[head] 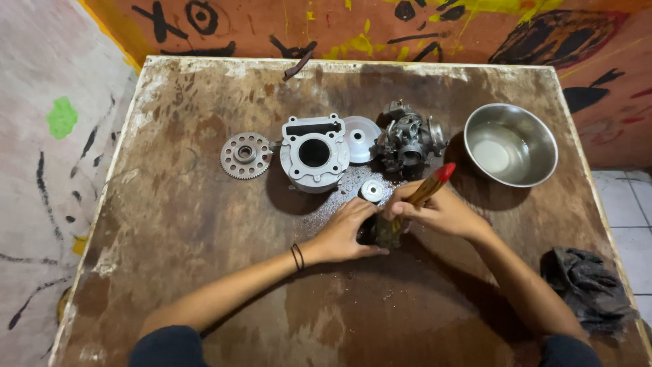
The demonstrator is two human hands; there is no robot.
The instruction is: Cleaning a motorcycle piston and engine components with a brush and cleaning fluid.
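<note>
Worn wooden table (204, 224), brown and stained, pale chipped edges. Painted wall at the far side, orange with black and yellow marks. Tiled floor to the right.

Left hand (343, 234): lies palm-down near the table's middle, fingers curled over a small dark part (372, 231) pressed to the wood. The part is mostly covered; its shape cannot be told. Black bands on the left wrist.

Right hand (441, 212): closed around a paintbrush (422, 194) with a wooden handle and red tip. Handle angles up and to the far right; bristles (388, 232) point down, touching the dark part just beside the left fingertips. The two hands touch over it.

Just beyond the hands: a small round metal washer-like disc (371, 191) on a wet, speckled patch of wood.

Far row, left to right: toothed gear wheel (246, 155); grey engine cylinder block (314, 153) with a round bore; pale round cover (360, 138) partly behind the block; carburettor (409, 139), dark and grimy; steel bowl (540, 146) holding some clear liquid.

Right near edge: crumpled dark rag (587, 289), well apart from the hands.

Far edge: a small dark stick-like piece (297, 65).
</note>
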